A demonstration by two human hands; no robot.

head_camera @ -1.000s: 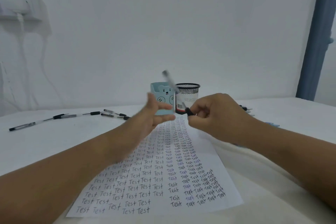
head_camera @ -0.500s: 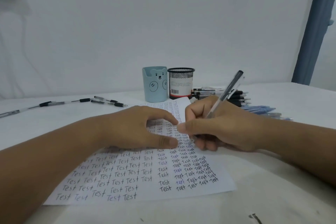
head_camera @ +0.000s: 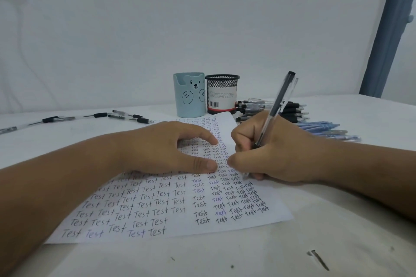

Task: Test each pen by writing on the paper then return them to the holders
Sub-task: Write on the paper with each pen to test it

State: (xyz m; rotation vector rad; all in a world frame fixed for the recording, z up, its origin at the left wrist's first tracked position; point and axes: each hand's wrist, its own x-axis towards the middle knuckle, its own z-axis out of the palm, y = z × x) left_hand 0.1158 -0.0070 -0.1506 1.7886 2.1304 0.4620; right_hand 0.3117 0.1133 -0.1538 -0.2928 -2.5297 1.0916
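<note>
Pen, clear-barrelled with a black cap (head_camera: 278, 105), sits in your right hand (head_camera: 276, 153), fingers curled round its lower barrel. Its long axis leans up and away from you, toward the holders, with the capped end high and the tip down at the white sheet of paper (head_camera: 180, 227). The tip itself is hidden under your fingers, so contact with the sheet cannot be confirmed. Your left hand (head_camera: 166, 146) lies flat on the paper just beside the right, fingers relaxed and spread, pinning the sheet.

That paper is your landmark. It carries the word "Test" in column after column, mostly black ink and a few in blue or purple. The pen tip is near its right edge, about midway up (the tightest-packed columns are there).

Just beyond the paper's far edge stand the pale blue cup with a bear face (head_camera: 189, 95) and the black mesh holder (head_camera: 222, 93), whose white label shows a barcode; its small print is unreadable. Both appear to lie straight ahead of the pen, and your right hand is nearer the mesh holder.

Right of the paper's far corner lies a heap of black-gripped pens (head_camera: 290, 111), with blue pens (head_camera: 326, 128) beside them. Left of the paper, more pens (head_camera: 99, 117) lie scattered.
</note>
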